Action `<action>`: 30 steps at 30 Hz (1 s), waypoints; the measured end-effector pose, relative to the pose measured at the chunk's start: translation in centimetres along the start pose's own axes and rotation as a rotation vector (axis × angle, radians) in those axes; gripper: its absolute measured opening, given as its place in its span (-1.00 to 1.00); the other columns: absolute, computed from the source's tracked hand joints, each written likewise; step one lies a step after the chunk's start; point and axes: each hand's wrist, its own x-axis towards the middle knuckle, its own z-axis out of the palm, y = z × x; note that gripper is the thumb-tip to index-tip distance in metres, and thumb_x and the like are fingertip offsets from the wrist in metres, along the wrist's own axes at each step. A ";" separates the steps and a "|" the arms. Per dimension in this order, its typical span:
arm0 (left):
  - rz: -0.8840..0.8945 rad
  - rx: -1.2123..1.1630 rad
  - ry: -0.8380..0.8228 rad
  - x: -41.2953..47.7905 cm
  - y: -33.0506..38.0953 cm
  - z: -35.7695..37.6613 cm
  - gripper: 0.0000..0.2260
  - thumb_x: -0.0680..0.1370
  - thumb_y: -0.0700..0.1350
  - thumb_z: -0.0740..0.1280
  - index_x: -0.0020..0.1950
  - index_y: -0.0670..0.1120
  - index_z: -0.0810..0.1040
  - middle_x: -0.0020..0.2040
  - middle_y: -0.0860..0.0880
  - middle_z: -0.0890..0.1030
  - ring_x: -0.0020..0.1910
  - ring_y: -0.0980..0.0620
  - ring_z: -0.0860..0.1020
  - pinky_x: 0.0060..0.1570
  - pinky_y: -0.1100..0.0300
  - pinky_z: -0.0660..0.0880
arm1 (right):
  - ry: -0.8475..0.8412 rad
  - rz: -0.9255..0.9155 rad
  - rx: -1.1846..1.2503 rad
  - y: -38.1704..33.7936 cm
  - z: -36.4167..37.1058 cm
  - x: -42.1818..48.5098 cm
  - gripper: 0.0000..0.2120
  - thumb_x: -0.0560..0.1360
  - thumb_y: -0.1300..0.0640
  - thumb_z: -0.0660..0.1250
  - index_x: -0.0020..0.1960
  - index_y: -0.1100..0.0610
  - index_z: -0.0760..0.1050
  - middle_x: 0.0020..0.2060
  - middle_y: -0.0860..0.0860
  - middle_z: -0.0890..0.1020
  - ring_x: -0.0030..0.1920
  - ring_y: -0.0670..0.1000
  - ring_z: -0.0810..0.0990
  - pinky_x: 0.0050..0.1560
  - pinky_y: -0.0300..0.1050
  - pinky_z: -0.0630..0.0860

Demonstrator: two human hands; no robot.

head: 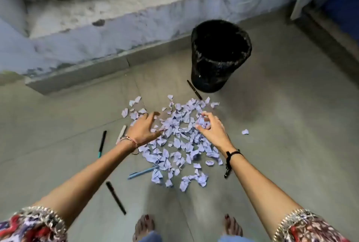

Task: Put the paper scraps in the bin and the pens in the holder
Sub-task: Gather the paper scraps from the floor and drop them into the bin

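We note a heap of paper scraps [178, 140] on the floor [281, 135], its far edge just short of the black bin [219, 57]. Our left hand [143, 129] lies spread open on the heap's left edge; our right hand [208, 127] curls around scraps. Pens [102, 143] lie around the heap's margins. Bare floor opens to the right.

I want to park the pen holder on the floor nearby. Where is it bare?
Bare floor right of the scrap pile, beside the bin, with one stray scrap. Left is crowded: pens around the left hand.
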 end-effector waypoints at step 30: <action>0.170 0.032 0.040 16.4 -14.1 14.9 -0.07 0.25 0.56 -0.13 0.53 0.14 -0.16 0.57 0.02 -0.16 0.56 -0.03 -0.06 0.46 -0.09 -0.05 | 0.030 -0.339 -0.383 12.2 15.0 18.4 -0.46 0.58 -0.18 0.12 0.51 -0.10 0.12 0.57 -0.01 0.01 0.56 0.04 -0.09 0.49 0.18 0.07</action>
